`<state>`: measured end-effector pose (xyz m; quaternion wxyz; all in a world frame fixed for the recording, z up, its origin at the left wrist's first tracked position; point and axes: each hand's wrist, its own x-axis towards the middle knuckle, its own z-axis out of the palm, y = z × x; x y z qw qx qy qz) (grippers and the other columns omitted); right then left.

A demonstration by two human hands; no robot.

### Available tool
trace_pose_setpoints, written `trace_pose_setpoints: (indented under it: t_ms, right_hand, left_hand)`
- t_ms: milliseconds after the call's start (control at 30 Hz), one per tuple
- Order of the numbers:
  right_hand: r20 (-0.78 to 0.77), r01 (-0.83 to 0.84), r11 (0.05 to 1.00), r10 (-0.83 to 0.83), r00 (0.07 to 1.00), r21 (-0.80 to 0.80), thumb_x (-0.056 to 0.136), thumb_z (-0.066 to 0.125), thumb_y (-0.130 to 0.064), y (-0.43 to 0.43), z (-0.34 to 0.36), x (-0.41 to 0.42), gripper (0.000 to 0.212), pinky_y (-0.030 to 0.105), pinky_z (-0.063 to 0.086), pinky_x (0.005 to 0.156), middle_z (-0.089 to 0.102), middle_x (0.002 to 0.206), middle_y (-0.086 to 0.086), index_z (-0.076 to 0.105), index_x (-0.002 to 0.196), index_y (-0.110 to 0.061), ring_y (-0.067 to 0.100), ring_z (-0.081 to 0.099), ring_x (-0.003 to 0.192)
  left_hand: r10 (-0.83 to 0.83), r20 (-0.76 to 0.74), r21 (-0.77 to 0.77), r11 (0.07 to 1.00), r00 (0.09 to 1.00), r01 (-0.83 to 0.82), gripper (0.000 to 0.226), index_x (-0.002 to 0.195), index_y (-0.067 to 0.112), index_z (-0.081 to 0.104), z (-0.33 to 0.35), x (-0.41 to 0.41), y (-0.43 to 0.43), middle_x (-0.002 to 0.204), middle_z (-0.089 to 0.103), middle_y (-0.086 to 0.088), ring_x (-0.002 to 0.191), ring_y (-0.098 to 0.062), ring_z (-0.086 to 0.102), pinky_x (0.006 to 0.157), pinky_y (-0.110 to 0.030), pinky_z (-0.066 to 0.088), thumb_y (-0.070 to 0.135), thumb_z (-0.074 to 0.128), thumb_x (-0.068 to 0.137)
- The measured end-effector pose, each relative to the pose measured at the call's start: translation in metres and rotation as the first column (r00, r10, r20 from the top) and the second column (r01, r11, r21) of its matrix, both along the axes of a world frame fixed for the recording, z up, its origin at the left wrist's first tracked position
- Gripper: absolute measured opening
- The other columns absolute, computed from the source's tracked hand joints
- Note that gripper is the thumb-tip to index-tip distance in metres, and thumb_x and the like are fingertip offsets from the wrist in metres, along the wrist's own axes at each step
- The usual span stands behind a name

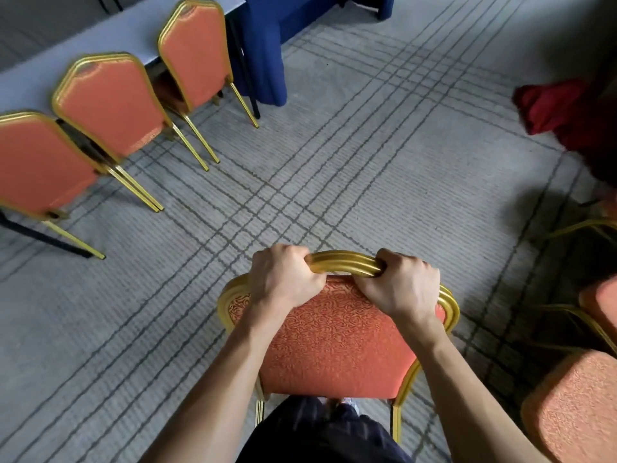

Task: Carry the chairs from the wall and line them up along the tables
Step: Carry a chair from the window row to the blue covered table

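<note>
An orange upholstered chair with a ribbed gold metal frame (334, 335) is seen at 6 o'clock, directly in front of the person, with the back of its backrest turned to the camera. Its curved top rail (344, 264) is gripped from above by both hands. The left hand (283, 277) is closed round the rail toward the 9 o'clock end, and the right hand (400, 284) toward the 3 o'clock end. The fingers of both are curled over the far side of the rail and are mostly hidden. The hands are set near each other, with a short bare piece of rail between them, and the chair lies just below them. Whether its legs touch the floor cannot be told.

Three more chairs of the same kind (110, 105) are lined up at 10 o'clock, well apart from the gripped one, along a long table with a pale grey top (127, 35). A dark blue cloth (267, 51) is hung at 12 o'clock — at the far end of that table. A grey carpet with dark crossing lines (334, 145) is spread under everything. A red cloth (561, 108) is seen at 2 o'clock, and further orange seats (574, 406) at 4 o'clock.
</note>
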<state>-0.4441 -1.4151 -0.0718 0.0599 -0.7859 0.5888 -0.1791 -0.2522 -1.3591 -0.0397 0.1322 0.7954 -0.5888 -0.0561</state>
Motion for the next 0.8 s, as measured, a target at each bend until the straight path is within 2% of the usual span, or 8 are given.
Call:
trace_pose_setpoints:
  t_ms: [100, 167, 300, 400, 500, 567, 700, 800]
  right_hand:
    - [-0.003, -0.012, 1.000, 0.012, 1.000, 0.010, 0.070, 0.051, -0.065, -0.049, 0.004, 0.023, 0.047, 0.028, 0.032, 0.054, 0.064, 0.057, 0.002, 0.039, 0.056, -0.022, 0.036, 0.064, 0.059]
    - [0.007, -0.037, 0.999, 0.037, 0.999, 0.012, 0.069, 0.055, -0.065, -0.061, 0.007, 0.032, 0.046, 0.028, 0.032, 0.054, 0.063, 0.056, 0.002, 0.039, 0.056, -0.024, 0.035, 0.064, 0.058]
    - [-0.007, -0.045, 0.999, 0.045, 0.999, -0.013, 0.069, 0.062, -0.064, -0.135, 0.009, 0.070, 0.048, 0.027, 0.034, 0.054, 0.062, 0.054, 0.002, 0.039, 0.055, -0.024, 0.035, 0.063, 0.055]
    - [-0.019, -0.055, 0.997, 0.054, 0.998, -0.048, 0.070, 0.070, -0.063, -0.192, 0.021, 0.104, 0.051, 0.027, 0.033, 0.054, 0.062, 0.054, 0.001, 0.039, 0.055, -0.025, 0.033, 0.063, 0.054]
    - [0.005, -0.029, 0.995, 0.029, 1.000, -0.093, 0.070, 0.054, -0.067, -0.242, 0.034, 0.131, 0.048, 0.027, 0.035, 0.053, 0.060, 0.052, -0.001, 0.041, 0.055, -0.023, 0.031, 0.062, 0.052]
    - [0.035, 0.000, 0.996, 0.003, 0.999, -0.094, 0.069, 0.046, -0.067, -0.274, 0.040, 0.146, 0.049, 0.029, 0.040, 0.053, 0.061, 0.053, 0.000, 0.045, 0.056, -0.020, 0.033, 0.062, 0.053]
    - [0.027, -0.001, 0.996, 0.003, 1.000, -0.088, 0.068, 0.043, -0.067, -0.345, 0.041, 0.170, 0.048, 0.031, 0.042, 0.054, 0.063, 0.056, 0.000, 0.047, 0.059, -0.020, 0.034, 0.063, 0.057]
    - [0.017, -0.037, 0.996, 0.039, 0.999, -0.075, 0.068, 0.047, -0.065, -0.412, 0.033, 0.185, 0.044, 0.029, 0.039, 0.055, 0.062, 0.056, -0.001, 0.040, 0.056, -0.023, 0.033, 0.063, 0.057]
  left_hand:
    - [0.008, 0.013, -0.009, 1.000, 1.000, -0.008, 0.035, 0.063, 0.013, 0.059, 0.002, 0.022, -0.045, 0.059, 0.065, -0.004, 0.060, -0.033, 0.062, 0.058, -0.032, 0.037, 0.043, 0.075, 0.069]
    - [0.009, 0.034, -0.010, 1.000, 0.999, -0.008, 0.036, 0.060, 0.017, 0.054, 0.006, 0.029, -0.056, 0.061, 0.067, -0.006, 0.063, -0.035, 0.064, 0.059, -0.033, 0.037, 0.044, 0.077, 0.068]
    - [-0.002, 0.019, -0.041, 0.999, 1.000, 0.003, 0.035, 0.066, 0.015, 0.062, 0.001, 0.068, -0.128, 0.064, 0.069, -0.005, 0.068, -0.034, 0.066, 0.061, -0.033, 0.039, 0.046, 0.078, 0.069]
    - [-0.009, 0.023, -0.083, 0.996, 1.000, 0.011, 0.042, 0.058, 0.019, 0.049, 0.008, 0.106, -0.184, 0.059, 0.067, -0.003, 0.062, -0.033, 0.065, 0.057, -0.030, 0.033, 0.045, 0.080, 0.064]
    - [0.001, 0.069, -0.175, 0.985, 0.998, 0.011, 0.038, 0.055, 0.016, 0.052, 0.013, 0.134, -0.240, 0.053, 0.063, -0.002, 0.053, -0.032, 0.064, 0.053, -0.027, 0.034, 0.037, 0.084, 0.053]
    - [0.022, 0.037, -0.193, 0.981, 0.999, -0.015, 0.031, 0.058, 0.016, 0.055, 0.017, 0.150, -0.277, 0.057, 0.066, -0.004, 0.057, -0.034, 0.065, 0.055, -0.030, 0.040, 0.034, 0.080, 0.055]
    - [0.056, 0.032, -0.192, 0.980, 0.998, -0.048, 0.031, 0.065, 0.015, 0.062, 0.014, 0.178, -0.347, 0.065, 0.070, -0.003, 0.065, -0.035, 0.067, 0.057, -0.031, 0.038, 0.043, 0.073, 0.058]
    - [0.046, -0.020, -0.253, 0.966, 0.999, -0.049, 0.036, 0.057, 0.015, 0.052, 0.005, 0.195, -0.409, 0.057, 0.065, -0.004, 0.060, -0.034, 0.064, 0.055, -0.030, 0.039, 0.044, 0.075, 0.057]
